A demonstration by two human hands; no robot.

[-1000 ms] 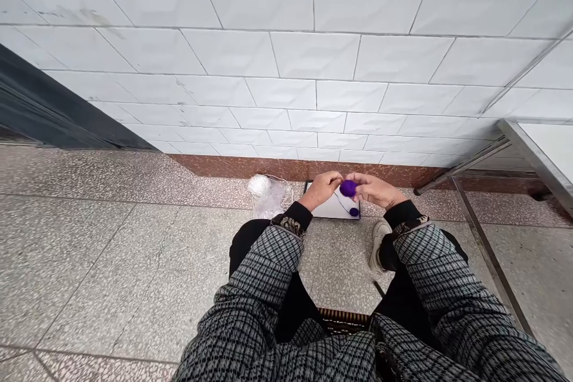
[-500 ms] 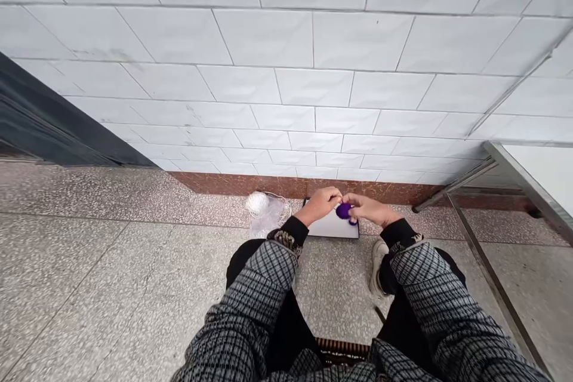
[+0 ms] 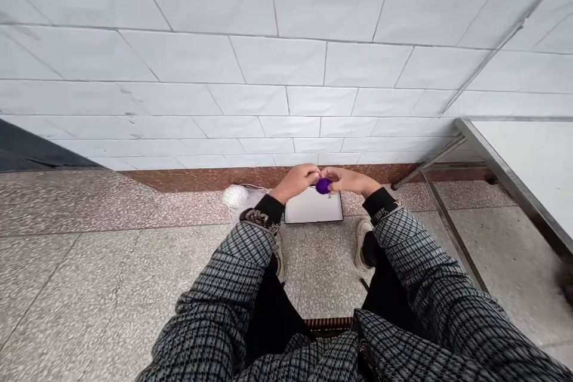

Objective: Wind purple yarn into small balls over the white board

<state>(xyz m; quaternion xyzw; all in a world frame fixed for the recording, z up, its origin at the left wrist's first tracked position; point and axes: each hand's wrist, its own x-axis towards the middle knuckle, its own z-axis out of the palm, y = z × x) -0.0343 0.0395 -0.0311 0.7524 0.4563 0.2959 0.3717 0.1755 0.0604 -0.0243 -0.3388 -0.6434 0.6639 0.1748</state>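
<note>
A small, rounded purple yarn piece [image 3: 323, 185] is held between my hands, above a shallow white tray [image 3: 313, 210] with a dark rim. My right hand [image 3: 347, 180] is closed on the piece from the right, thumb below and fingers above. My left hand [image 3: 299, 181] is closed in a pinch at the piece's upper left edge, its fingertips close to those of the right. What lies in that pinch is too small to make out. A short strand hangs under the purple piece.
A ball of white yarn [image 3: 235, 197] lies on the floor left of the tray, with a clear plastic bag [image 3: 255, 196] next to it. The tiled wall [image 3: 308, 101] rises just beyond. On the right stands a metal-framed table [image 3: 528, 161]. My shoes [image 3: 363, 242] flank the tray.
The view has shifted, so the wall, table and tray sit differently in it. My hands stay together at the purple yarn piece, which has turned slightly. The tray's white surface shows more.
</note>
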